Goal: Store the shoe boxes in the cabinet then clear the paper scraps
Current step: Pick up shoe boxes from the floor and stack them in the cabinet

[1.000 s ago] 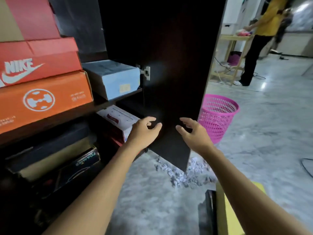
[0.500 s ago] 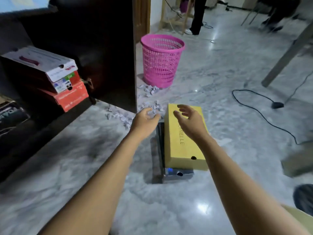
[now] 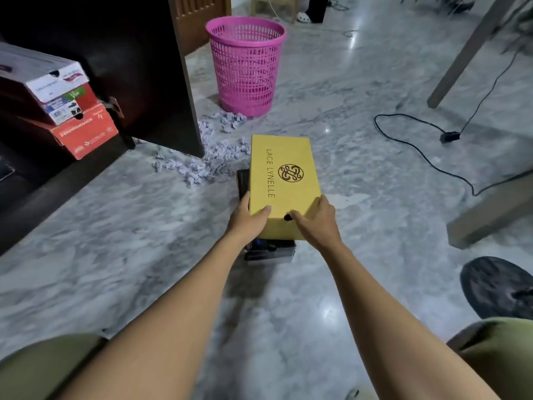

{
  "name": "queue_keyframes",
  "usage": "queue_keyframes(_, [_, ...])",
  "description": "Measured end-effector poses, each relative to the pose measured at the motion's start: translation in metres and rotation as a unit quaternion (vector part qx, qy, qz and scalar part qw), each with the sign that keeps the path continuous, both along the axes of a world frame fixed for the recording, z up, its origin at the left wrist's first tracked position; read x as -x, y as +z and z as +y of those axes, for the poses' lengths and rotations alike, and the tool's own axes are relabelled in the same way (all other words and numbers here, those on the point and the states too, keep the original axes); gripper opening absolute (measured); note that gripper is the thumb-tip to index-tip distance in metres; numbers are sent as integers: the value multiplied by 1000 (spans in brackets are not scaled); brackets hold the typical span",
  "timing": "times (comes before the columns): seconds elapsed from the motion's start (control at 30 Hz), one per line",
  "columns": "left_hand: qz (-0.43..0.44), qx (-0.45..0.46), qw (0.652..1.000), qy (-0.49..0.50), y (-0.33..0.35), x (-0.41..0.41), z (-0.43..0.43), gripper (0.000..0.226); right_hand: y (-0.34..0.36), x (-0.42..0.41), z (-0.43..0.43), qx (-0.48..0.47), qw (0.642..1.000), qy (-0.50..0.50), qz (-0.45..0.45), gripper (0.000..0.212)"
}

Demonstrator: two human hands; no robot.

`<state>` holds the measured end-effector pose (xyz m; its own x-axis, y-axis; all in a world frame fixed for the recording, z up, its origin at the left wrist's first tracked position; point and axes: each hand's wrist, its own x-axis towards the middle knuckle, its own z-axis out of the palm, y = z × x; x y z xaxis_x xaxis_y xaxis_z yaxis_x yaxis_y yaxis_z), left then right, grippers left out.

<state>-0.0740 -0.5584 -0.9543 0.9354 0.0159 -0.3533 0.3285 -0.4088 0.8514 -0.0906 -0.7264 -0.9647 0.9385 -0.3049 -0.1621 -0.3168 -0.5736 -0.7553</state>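
Observation:
A yellow shoe box (image 3: 284, 174) marked LACE LYNELLE lies on top of a dark shoe box (image 3: 269, 251) on the marble floor. My left hand (image 3: 248, 219) grips the yellow box's near left corner, thumb on the lid. My right hand (image 3: 317, 219) grips its near right corner. The dark cabinet (image 3: 138, 67) stands open at the left, with a white box (image 3: 50, 79) stacked on a red box (image 3: 85, 134) on its low shelf. Crumpled paper scraps (image 3: 207, 160) lie on the floor by the cabinet door.
A pink mesh waste basket (image 3: 248, 64) stands behind the scraps. A black cable with a small adapter (image 3: 448, 136) snakes over the floor at right, near a wooden table leg (image 3: 467, 56). A dark round object (image 3: 496, 287) sits at lower right.
My view dropped from the cabinet shelves to the floor. Both hands moved down from in front of the cabinet door and took hold of the yellow box's near end.

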Motion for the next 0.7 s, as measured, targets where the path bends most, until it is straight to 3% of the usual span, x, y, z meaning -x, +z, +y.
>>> queue_keyframes(0.07, [-24,-21,999,24,-2,6,-1,67,-5,5,-2,1,1000,7,-21,75])
queue_keyframes(0.17, [-47,-57,996,57,-11,15,7,61,-13,20,-4,-32,998,17,-48,91])
queue_keyframes(0.33, [-57,-34,994,82,-24,22,10,57,-29,35,-7,-119,991,1,-66,105])
queue_keyframes(0.47, [-8,21,999,48,-25,16,11,77,-35,34,-4,-162,984,0,-76,95])
queue_keyframes(0.7, [-14,20,1000,20,-25,20,13,74,-31,31,1,-165,981,-19,-102,71])
